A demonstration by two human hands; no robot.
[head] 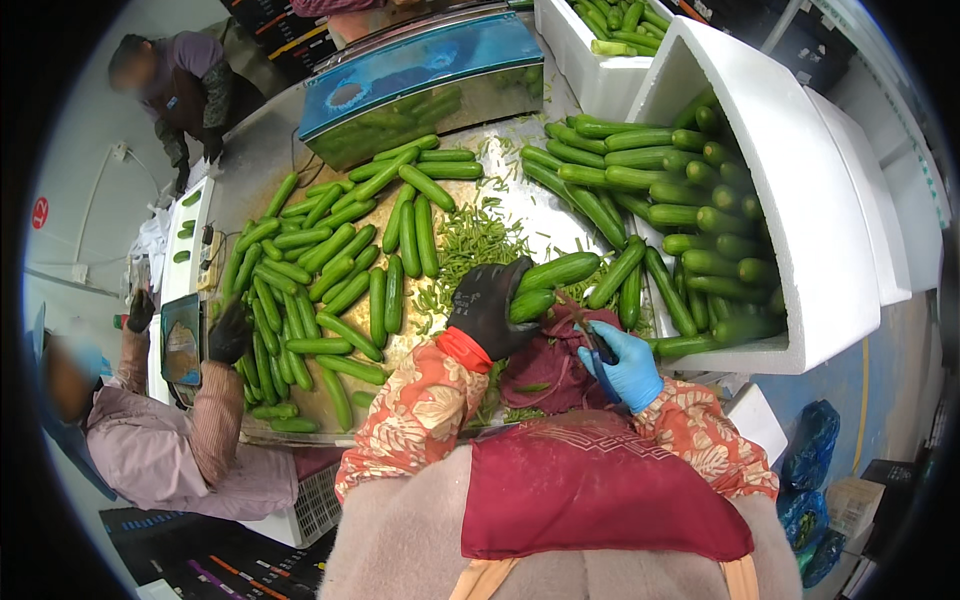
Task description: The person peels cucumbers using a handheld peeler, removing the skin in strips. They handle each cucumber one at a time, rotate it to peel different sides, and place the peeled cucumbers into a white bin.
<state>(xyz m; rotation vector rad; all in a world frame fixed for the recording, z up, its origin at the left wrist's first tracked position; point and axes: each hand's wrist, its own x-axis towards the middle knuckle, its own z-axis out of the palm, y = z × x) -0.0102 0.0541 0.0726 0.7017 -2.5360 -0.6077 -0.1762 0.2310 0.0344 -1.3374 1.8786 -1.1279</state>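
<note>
My left hand (489,307), in a black glove, grips two green cucumbers, the longer cucumber (559,271) lying above the shorter cucumber (532,305). In a blue glove, my right hand (622,367) holds dark-handled scissors (598,349), their blades close to the end of the shorter cucumber. Beneath both hands lies a bunched maroon cloth (551,360). Cut green stem pieces (480,247) are heaped on the metal table (555,217) just beyond my left hand. Several cucumbers (615,180) spill from a tipped white foam box (817,202) at my right.
Many loose cucumbers (300,277) cover the table's left side. A blue-topped metal box (420,82) stands at the back, beside another foam box (600,75) of cucumbers. At left a co-worker's gloved hand (229,334) reaches among the cucumbers near a scale (181,337); another person (187,82) bends farther back.
</note>
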